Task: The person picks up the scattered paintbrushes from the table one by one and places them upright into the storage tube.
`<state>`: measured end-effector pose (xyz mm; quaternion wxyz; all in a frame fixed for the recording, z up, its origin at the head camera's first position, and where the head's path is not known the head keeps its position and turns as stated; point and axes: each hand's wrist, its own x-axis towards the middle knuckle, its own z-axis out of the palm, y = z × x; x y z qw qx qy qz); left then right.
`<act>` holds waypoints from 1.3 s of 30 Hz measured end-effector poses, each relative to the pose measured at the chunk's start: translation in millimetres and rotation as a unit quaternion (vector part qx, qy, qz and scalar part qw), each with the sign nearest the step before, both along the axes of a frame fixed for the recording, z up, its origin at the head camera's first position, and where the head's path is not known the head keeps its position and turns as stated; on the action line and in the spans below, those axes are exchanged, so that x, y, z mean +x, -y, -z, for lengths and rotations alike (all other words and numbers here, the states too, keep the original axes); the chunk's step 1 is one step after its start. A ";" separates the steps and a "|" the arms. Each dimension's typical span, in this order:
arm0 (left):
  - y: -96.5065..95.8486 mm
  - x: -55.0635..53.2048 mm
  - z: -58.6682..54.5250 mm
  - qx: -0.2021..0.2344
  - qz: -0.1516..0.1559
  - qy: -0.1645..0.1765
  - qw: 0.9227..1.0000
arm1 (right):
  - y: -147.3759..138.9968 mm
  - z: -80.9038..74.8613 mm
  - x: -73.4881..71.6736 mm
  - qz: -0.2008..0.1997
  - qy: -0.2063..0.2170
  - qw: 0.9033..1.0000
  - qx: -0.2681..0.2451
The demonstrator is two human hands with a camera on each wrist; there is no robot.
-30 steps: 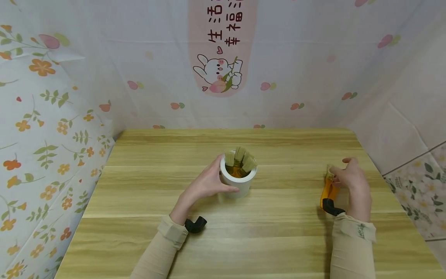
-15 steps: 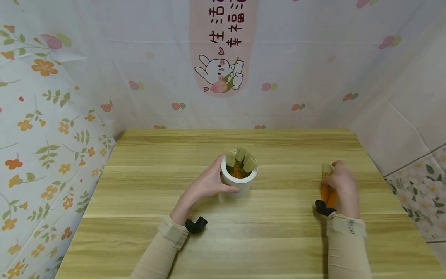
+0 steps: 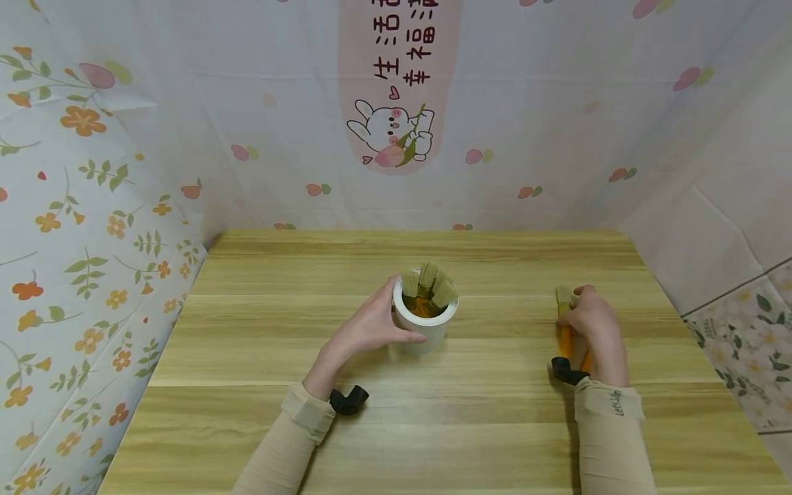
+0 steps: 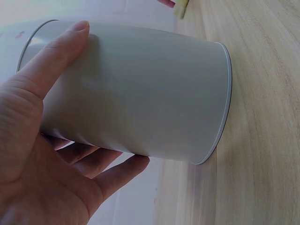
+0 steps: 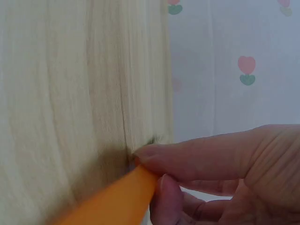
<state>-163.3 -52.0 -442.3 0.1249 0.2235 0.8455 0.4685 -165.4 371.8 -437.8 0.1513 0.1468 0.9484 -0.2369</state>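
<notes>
My left hand (image 3: 371,323) grips a white cylindrical cup (image 3: 427,338) near the middle of the table, thumb on one side and fingers on the other. The cup stands upright. Several paintbrushes (image 3: 427,273) stand in it, pale bristles up, orange handles mostly hidden inside. Well to the right, my right hand (image 3: 590,320) pinches a paintbrush (image 3: 564,337) between thumb and fingers, its bristles pointing toward the back wall. A second orange strip (image 3: 586,362) shows beside that handle, partly hidden by the hand. Up close, the right wrist view shows the orange handle (image 5: 117,199) at the thumb and fingertips.
Both hands are over a wooden table (image 3: 495,412). Behind it hangs a printed cloth (image 3: 260,103), with flowered cloth (image 3: 105,275) along the left side. A black wrist mount (image 3: 349,400) sticks out at the left wrist, another (image 3: 568,371) at the right.
My right hand has moved left across the table with the paintbrush, and more of the bristles shows past the fingers. The left hand and the cup have stayed in place.
</notes>
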 end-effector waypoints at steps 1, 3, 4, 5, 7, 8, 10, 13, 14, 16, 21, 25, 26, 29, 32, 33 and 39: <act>0.1 0.0 0.2 0.001 0.000 0.000 1.000 | 0.9 -0.5 -0.3 -0.001 -0.002 1.000 -0.005; 0.3 0.2 0.2 0.001 0.001 0.000 1.000 | 2.3 -1.8 -0.7 -0.003 -0.008 1.000 -0.017; 0.4 0.2 0.1 0.000 0.001 0.000 1.000 | 3.1 -2.7 -1.0 -0.003 -0.015 1.000 -0.024; 0.5 0.3 -0.1 -0.001 0.000 0.001 1.000 | 4.4 -4.1 -1.2 -0.003 -0.023 0.999 -0.034; 0.7 0.3 -0.2 -0.003 -0.001 0.002 1.000 | 7.3 -7.3 -1.5 0.000 -0.042 0.997 -0.064; 0.8 0.2 -0.3 -0.004 -0.001 0.002 1.000 | 9.0 -9.4 -1.4 0.002 -0.053 0.996 -0.078; 1.0 0.2 -0.3 -0.002 0.000 0.001 1.000 | 13.2 -14.5 -0.9 0.007 -0.081 0.990 -0.113; 1.0 -0.3 0.2 0.000 0.002 -0.001 1.000 | 22.7 -23.6 1.5 0.014 -0.134 0.977 -0.163; 1.0 -0.4 0.2 0.000 0.002 -0.002 1.000 | 26.1 -27.1 2.4 0.014 -0.155 0.972 -0.175; 0.9 -0.5 0.5 0.000 0.004 -0.003 1.000 | 34.2 -34.6 4.8 0.012 -0.201 0.959 -0.198; 1.2 -0.6 1.2 0.000 0.002 -0.003 1.000 | 57.5 -54.8 12.2 0.004 -0.308 0.913 -0.268; 1.3 -1.0 1.6 0.002 0.001 -0.001 1.000 | 80.6 -70.2 22.1 0.007 -0.378 0.844 -0.380; 1.2 -1.0 1.6 0.002 0.000 0.000 1.000 | 86.7 -73.8 24.9 0.007 -0.393 0.823 -0.409; 1.1 -0.9 1.8 0.001 -0.001 0.001 1.000 | 104.3 -82.4 32.5 -0.005 -0.435 0.766 -0.473; 0.9 -0.9 2.1 0.001 0.000 0.000 1.000 | 120.0 -86.5 38.5 -0.036 -0.462 0.721 -0.514; 0.8 -0.9 2.3 0.002 0.000 -0.001 1.000 | 124.8 -86.9 40.2 -0.047 -0.467 0.709 -0.526; 0.8 -1.1 1.9 0.009 0.002 -0.001 1.000 | 150.0 -84.7 47.5 -0.106 -0.475 0.696 -0.527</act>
